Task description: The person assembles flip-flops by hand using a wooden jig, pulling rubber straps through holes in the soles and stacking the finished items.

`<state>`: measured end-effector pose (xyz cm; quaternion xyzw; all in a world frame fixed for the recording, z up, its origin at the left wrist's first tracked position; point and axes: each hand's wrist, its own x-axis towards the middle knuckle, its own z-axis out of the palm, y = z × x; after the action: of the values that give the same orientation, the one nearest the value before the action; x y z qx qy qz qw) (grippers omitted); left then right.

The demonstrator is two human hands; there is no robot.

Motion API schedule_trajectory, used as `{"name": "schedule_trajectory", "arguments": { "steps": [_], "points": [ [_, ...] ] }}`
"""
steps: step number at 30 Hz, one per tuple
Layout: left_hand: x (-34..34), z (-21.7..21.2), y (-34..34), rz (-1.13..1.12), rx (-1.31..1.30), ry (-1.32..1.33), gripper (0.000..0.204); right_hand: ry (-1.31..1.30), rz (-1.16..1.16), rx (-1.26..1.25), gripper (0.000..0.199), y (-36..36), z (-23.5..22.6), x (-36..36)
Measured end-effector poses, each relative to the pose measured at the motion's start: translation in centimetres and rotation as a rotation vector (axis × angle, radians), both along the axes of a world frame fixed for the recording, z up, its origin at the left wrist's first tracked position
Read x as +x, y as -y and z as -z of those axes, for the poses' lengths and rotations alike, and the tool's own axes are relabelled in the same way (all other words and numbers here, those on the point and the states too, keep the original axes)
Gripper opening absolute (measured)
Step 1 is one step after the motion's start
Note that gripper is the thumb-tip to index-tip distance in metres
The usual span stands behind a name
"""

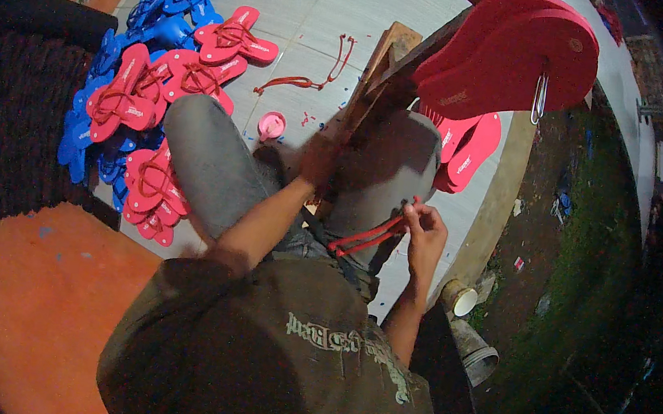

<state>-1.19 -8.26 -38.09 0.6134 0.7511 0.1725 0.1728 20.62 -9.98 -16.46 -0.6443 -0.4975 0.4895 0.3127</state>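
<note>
Over right knee: right hand (pixel 425 223) pinches red rubber sandal strap (pixel 366 237), fingers clamped on upper end. Strap's long axis slants, lower end pointing toward person's lap. Left hand (pixel 320 160) blurred beside upright wooden jig (pixel 387 59); grip cannot be told. Red foam soles (pixel 509 56) top jig. Pile of red and blue flip-flops (pixel 146 90) lies left on tiled floor (pixel 320 4).
</note>
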Motion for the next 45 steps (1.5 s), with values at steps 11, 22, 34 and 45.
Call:
{"name": "schedule_trajectory", "arguments": {
  "steps": [11, 22, 34, 45],
  "points": [
    [-2.0, -22.1, 2.0, 0.072, -0.028, 0.352, 0.023, -0.175, 0.031, 0.284, 0.024, -2.8, -4.9, -7.2],
    [-0.5, -28.6, 0.4, 0.206, 0.509, 0.499, 0.059, -0.567, 0.022, 0.524, 0.021, -5.7, -14.0, -7.2],
    [-1.6, -27.3, 0.5, 0.184, 0.241, 0.509, 0.064, -0.216, -0.283, 0.582, 0.021, -8.9, -18.1, -5.1],
    [-2.6, -28.4, 0.5, 0.152, 0.254, 0.595, 0.057, -0.284, -0.475, 0.295, 0.024, -10.6, -19.5, -4.0]
  ]
}}
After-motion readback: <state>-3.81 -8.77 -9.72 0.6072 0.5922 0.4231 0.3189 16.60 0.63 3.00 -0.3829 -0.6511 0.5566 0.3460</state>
